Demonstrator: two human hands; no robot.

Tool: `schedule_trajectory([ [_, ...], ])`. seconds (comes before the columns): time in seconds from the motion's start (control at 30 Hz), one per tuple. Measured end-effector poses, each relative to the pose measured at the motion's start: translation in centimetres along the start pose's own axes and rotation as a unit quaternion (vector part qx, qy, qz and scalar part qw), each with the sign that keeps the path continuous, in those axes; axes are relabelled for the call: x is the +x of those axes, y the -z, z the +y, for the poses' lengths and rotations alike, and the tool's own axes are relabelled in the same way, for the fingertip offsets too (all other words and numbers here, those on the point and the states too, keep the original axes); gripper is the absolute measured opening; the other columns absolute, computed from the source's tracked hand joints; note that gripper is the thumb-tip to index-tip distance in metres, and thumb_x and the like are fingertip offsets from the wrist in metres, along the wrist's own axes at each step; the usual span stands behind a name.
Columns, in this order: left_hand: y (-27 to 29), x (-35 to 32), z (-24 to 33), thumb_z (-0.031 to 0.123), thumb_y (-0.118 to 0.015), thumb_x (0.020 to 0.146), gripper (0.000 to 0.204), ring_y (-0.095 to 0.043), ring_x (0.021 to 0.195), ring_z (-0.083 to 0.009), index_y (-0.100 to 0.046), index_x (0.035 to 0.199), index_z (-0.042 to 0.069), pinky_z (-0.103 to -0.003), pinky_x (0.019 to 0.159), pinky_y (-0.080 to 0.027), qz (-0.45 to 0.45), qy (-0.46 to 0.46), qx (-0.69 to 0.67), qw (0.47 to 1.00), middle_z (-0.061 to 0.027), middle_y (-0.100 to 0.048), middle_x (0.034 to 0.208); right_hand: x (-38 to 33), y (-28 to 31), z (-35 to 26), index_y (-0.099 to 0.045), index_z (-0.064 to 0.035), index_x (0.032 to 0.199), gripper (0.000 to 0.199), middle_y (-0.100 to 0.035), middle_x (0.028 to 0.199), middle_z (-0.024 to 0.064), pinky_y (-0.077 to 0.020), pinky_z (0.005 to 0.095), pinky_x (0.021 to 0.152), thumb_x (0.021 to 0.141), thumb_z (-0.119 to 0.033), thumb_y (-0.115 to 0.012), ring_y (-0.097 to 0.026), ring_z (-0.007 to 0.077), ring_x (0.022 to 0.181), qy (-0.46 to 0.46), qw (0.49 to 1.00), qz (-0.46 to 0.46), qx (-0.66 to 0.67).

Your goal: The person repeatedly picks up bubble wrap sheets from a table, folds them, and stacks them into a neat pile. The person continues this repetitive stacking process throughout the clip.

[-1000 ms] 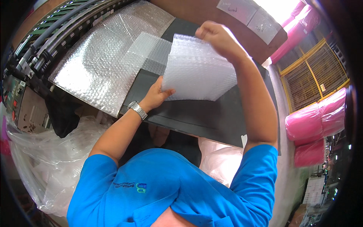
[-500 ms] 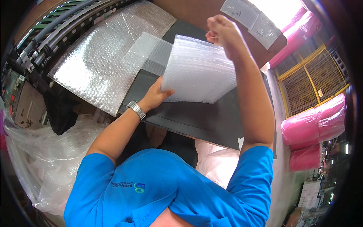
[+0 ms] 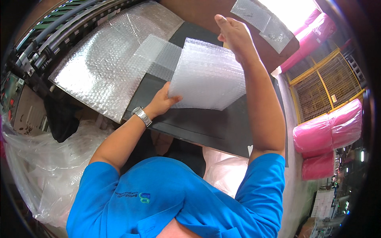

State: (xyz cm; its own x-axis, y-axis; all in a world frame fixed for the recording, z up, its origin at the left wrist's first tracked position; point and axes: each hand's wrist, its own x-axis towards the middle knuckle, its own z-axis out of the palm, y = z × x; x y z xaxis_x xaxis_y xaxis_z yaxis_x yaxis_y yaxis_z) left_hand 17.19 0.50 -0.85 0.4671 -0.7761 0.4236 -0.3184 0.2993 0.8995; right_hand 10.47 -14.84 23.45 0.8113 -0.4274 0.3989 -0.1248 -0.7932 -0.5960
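Observation:
A stack of clear bubble-wrap pieces is tilted up over a dark table mat. My left hand is closed on the stack's near left corner, thumb on top. My right hand is raised at the far right edge of the stack. Its fingers are curled and the thumb sticks out; whatever they may hold is hidden. Left of the stack lie smaller bubble-wrap pieces, partly over a large bubble-wrap sheet.
Machine rollers run along the far left. Crumpled clear plastic hangs at lower left. On the brown board at the far right lie marked bubble-wrap pieces. Pink wrapped rolls and a yellow mesh fence stand to the right.
My right hand has shifted slightly, and its thumb now points up and away from the curled fingers. The left hand keeps its grip, with the stack nearly still.

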Motion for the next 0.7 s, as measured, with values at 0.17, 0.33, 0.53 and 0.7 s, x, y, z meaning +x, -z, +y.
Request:
schedule_trajectory([
  [0.17,-0.1,0.1,-0.4,0.025,-0.062,0.079,0.049,-0.05,0.098,-0.02,-0.041,0.115,0.0,-0.031,0.085,-0.039,-0.006,-0.008,-0.012,1.0,-0.0137,-0.053,0.106,-1.0,1.5,2.9,-0.059,-0.0034,0.078,0.03,-0.057,0.07,0.0073,-0.0418,0.0315,0.062,0.081,-0.033,-0.058,-0.053,0.0161,0.067,0.119,0.98,-0.138,-0.083],
  [0.33,-0.1,0.0,-0.7,0.027,-0.062,0.079,0.049,-0.051,0.097,-0.0198,-0.041,0.115,0.001,-0.031,0.085,-0.039,0.014,-0.012,-0.033,0.999,-0.0131,-0.053,0.104,-1.7,1.4,2.2,-0.059,-0.0029,0.079,0.025,-0.057,0.074,0.0067,-0.0417,0.0293,0.062,0.082,-0.028,-0.057,-0.052,0.0155,0.064,0.014,1.0,-0.003,-0.004],
  [0.53,0.2,0.0,-0.3,0.031,-0.062,0.079,0.051,-0.05,0.098,-0.019,-0.041,0.114,0.001,-0.032,0.085,-0.039,0.016,-0.004,-0.006,1.0,-0.0124,-0.053,0.105,-1.7,3.7,1.5,-0.058,-0.0013,0.074,0.027,-0.057,0.076,0.0062,-0.0429,0.0267,0.063,0.08,-0.028,-0.058,-0.053,0.0142,0.064,-0.057,0.997,0.047,-0.038],
  [0.7,-0.1,0.2,-1.1,0.032,-0.062,0.079,0.051,-0.05,0.098,-0.0193,-0.041,0.113,0.001,-0.032,0.086,-0.039,0.021,-0.021,-0.025,0.999,-0.0129,-0.054,0.104,-1.6,1.7,3.5,-0.058,0.0,0.087,0.029,-0.061,0.085,0.0093,-0.0435,0.0281,0.063,0.079,-0.028,-0.058,-0.056,0.0155,0.068,0.06,0.997,-0.005,-0.044],
])
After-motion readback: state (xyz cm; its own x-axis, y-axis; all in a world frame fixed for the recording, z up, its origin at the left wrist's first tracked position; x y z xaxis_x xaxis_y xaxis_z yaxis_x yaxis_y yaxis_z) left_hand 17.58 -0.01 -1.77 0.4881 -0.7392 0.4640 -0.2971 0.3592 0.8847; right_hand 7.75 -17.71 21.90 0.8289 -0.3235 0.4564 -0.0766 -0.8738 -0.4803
